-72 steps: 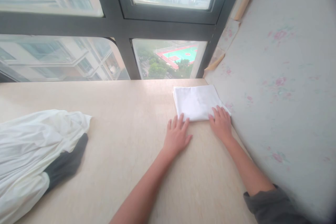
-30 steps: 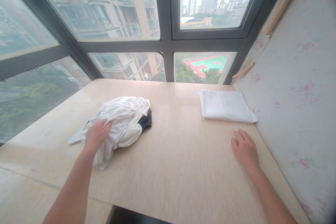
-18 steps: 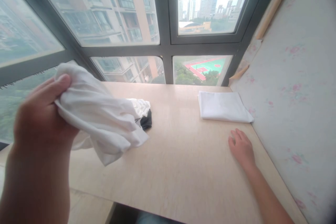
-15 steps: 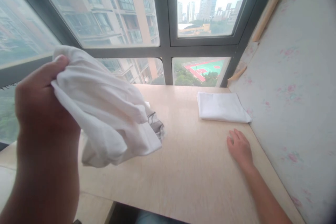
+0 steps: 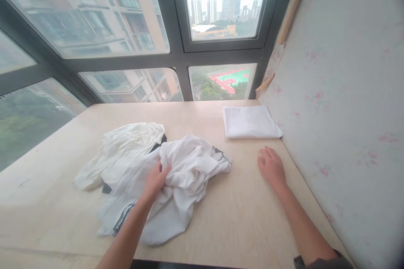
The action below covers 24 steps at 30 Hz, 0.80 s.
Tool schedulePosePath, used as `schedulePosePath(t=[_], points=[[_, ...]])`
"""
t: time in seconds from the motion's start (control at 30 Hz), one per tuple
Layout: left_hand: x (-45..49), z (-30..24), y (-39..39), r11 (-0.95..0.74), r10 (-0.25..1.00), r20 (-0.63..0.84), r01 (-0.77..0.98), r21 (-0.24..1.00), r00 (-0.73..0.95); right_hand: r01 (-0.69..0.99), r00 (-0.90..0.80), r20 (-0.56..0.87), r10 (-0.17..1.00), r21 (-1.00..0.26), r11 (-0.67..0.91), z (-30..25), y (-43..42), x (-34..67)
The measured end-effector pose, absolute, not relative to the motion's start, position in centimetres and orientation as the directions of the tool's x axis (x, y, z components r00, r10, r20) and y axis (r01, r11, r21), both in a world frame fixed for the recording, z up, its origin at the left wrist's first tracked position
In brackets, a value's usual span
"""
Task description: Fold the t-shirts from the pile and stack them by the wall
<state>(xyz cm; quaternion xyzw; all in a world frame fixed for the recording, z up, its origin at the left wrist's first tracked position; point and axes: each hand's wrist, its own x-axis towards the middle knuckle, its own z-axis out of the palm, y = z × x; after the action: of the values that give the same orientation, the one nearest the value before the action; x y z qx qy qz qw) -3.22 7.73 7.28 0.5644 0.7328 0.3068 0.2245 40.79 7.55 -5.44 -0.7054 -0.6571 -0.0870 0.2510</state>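
Observation:
A crumpled white garment (image 5: 186,172) with dark-edged trim lies spread on the pale wooden tabletop (image 5: 233,227). My left hand (image 5: 158,180) is closed on a fold near its middle, with the fingertips partly hidden in the fabric. Behind it and to the left lies a rumpled cream-white garment (image 5: 131,143), which the nearer one partly overlaps. On the right, my right hand (image 5: 272,168) rests on the tabletop holding nothing, fingers loosely extended. Just beyond that hand sits a neatly folded white cloth (image 5: 251,122).
A wall (image 5: 334,105) with flowered paper bounds the table on the right. Dark-framed windows (image 5: 217,46) rise along the back and left edges, with buildings and a sports court outside. Near the window corner, a wallpaper flap (image 5: 267,84) is peeling.
My left hand has brought the white garment down from raised at the left onto the table, uncovering the cream-white one. My right hand stays on the tabletop. The view has shifted somewhat.

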Motion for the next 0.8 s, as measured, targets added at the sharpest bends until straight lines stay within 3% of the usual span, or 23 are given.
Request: schedulePosePath(t=[0.07, 0.13, 0.23, 0.3, 0.43, 0.57, 0.7, 0.8], points=[[-4.3, 5.8, 6.9, 0.218, 0.959, -0.017, 0.701, 0.679, -0.281, 0.963, 0.139, 0.449, 0.883, -0.269, -0.015, -5.2, 7.5, 40.8], [-5.1, 5.6, 6.3, 0.204, 0.956, 0.049, 0.776, 0.597, -0.288, 0.948, 0.16, 0.459, 0.874, -0.317, -0.007, -4.8, 7.5, 40.6], [-4.8, 6.7, 5.6, 0.055, 0.95, 0.262, 0.917, 0.395, -0.17, 0.896, 0.19, 0.5, 0.845, -0.44, 0.059, -3.8, 7.1, 38.7], [-3.5, 7.5, 5.2, -0.078, 0.94, 0.338, 0.938, 0.338, -0.043, 0.835, 0.156, 0.504, 0.85, -0.527, 0.16, -2.8, 6.6, 35.8], [0.5, 7.5, 4.2, -0.313, 0.939, 0.26, 0.867, 0.388, 0.223, 0.677, -0.096, 0.474, 0.875, -0.613, 0.407, -0.4, 5.3, 28.2], [3.2, 6.4, 2.9, -0.424, 0.904, 0.161, 0.774, 0.471, 0.397, 0.645, -0.225, 0.418, 0.88, -0.613, 0.456, 1.3, 4.9, 23.4], [2.2, 6.4, 1.9, -0.416, 0.907, 0.195, 0.715, 0.562, 0.374, 0.613, -0.256, 0.336, 0.907, -0.669, 0.421, 2.2, 4.6, 24.3], [-0.5, 6.8, 1.6, -0.321, 0.946, 0.238, 0.741, 0.59, 0.221, 0.554, -0.166, 0.331, 0.929, -0.748, 0.366, 3.1, 3.2, 27.7]])
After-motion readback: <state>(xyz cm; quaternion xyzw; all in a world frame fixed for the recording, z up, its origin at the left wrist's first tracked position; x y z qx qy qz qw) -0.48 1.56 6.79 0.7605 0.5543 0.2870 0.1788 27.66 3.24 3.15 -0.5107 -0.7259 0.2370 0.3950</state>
